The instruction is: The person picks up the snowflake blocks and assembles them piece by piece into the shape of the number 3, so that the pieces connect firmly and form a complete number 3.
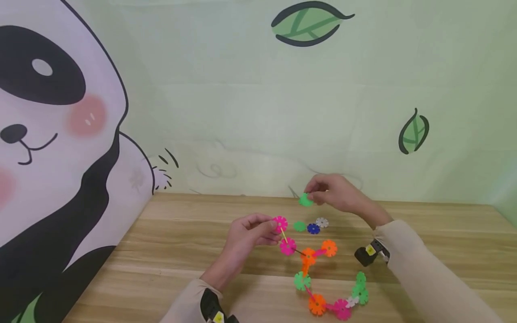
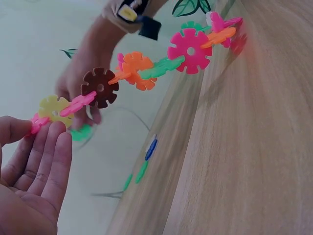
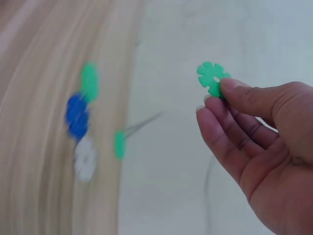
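Chain (image 1: 309,259): slotted flower discs joined together, mostly on the near side of the blue disc (image 1: 313,229) in the head view; whether its far end touches the table (image 1: 169,251), I cannot tell.
Chain order: pink end disc (image 1: 282,221), raised just left of the blue disc, then yellow disc (image 2: 51,105), pink, brown disc (image 2: 100,78) and orange, where a short branch of pink and orange forks rightward; farther along come green, orange, pink, white and more green.
Left hand (image 1: 246,233): left of the blue disc, thumb and fingertips pinching the pink end disc, other fingers held straighter.
Held green disc (image 3: 208,73): in the air, beyond the blue disc and slightly left.
Right hand (image 1: 336,193): beyond and right of the blue disc, pinching the held green disc between thumb and index finger.
Loose discs: green piece (image 1: 299,226) just left of the blue disc, white piece (image 1: 325,222) just right and slightly beyond, all lying flat; rear green piece (image 3: 120,144) beyond, at the table's back edge.
Table: wood-grained, under the blue disc.
Backdrop (image 1: 226,89): pale green, behind the blue disc, with a panda (image 1: 93,72) drawn far left.
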A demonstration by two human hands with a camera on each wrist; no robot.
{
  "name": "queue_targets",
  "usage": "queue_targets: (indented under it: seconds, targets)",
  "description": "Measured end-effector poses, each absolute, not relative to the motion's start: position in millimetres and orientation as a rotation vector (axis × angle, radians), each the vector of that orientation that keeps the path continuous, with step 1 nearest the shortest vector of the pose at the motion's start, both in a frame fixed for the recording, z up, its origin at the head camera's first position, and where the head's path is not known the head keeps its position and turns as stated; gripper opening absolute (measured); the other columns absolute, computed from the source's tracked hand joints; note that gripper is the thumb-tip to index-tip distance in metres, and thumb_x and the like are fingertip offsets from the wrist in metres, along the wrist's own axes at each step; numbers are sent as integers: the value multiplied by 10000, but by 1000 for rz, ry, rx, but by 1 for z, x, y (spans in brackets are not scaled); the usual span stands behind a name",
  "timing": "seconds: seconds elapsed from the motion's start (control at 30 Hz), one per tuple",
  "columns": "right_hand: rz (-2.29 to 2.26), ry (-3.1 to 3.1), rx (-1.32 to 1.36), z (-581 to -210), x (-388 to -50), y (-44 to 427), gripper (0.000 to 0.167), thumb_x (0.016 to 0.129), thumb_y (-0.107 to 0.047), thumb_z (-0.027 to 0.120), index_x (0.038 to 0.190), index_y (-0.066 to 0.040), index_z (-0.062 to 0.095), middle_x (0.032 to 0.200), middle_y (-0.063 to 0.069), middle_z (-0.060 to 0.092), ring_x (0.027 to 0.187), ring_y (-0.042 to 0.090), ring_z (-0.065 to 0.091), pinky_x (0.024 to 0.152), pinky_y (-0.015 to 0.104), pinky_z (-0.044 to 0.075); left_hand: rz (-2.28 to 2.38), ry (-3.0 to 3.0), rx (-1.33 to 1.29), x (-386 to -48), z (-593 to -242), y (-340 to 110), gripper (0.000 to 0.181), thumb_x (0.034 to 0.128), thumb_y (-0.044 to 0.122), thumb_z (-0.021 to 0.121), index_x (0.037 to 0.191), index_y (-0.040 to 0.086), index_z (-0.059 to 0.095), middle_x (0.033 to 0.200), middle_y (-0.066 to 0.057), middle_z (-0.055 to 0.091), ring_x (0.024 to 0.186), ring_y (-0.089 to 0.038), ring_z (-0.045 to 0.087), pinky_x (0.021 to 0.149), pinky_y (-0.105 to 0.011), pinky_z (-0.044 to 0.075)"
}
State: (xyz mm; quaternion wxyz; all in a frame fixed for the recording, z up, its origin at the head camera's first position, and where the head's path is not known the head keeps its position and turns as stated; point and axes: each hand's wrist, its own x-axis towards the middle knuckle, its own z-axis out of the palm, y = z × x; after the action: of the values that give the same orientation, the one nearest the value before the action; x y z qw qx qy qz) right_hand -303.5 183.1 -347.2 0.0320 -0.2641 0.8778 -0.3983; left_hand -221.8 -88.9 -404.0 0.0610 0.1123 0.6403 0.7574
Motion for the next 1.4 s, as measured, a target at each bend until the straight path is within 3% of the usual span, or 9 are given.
queue_targets:
  seconds: [0.37, 0.53, 0.7, 1.1, 1.4]
  targets:
    - [-1575, 2557, -881, -341, -262, 160, 78, 1023, -42, 704, 1093, -7, 709, 1001, 81, 757, 911, 231, 755, 902, 410, 634, 2286, 1933, 304, -222, -403, -88, 194, 990, 101, 740, 1094, -61, 727, 941, -157, 777, 816, -222, 768, 831, -406, 661]
    - [-1691, 2499, -857, -348, -257, 152, 72, 1034, -10, 672, 1097, 10, 699, 1019, 156, 770, 894, 243, 769, 916, 396, 633, 2285, 1932, 296, -221, -403, -88, 202, 984, 109, 748, 1090, -63, 728, 940, -154, 777, 816, -221, 770, 830, -405, 661]
    - [-1731, 2482, -884, -351, -255, 148, 76, 1033, 21, 657, 1097, 29, 697, 1008, 139, 771, 882, 248, 766, 896, 368, 639, 2275, 1932, 297, -221, -402, -88, 195, 989, 107, 738, 1095, -57, 728, 943, -153, 776, 818, -221, 768, 831, -406, 661]
    - [-1772, 2410, -904, -357, -255, 143, 78, 1010, 58, 669, 1079, 39, 699, 953, 140, 756, 915, 415, 753, 857, 374, 650, 2275, 1909, 334, -221, -401, -87, 203, 1005, 111, 729, 1097, -70, 722, 915, -137, 775, 812, -212, 765, 833, -398, 660]
    - [-1835, 2395, -906, -362, -253, 139, 102, 1013, 99, 632, 1024, 47, 719, 948, 156, 757, 892, 355, 763, 858, 529, 642, 2284, 1914, 348, -220, -403, -86, 223, 1009, 88, 716, 1102, -115, 702, 886, -123, 763, 790, -199, 755, 823, -382, 661]
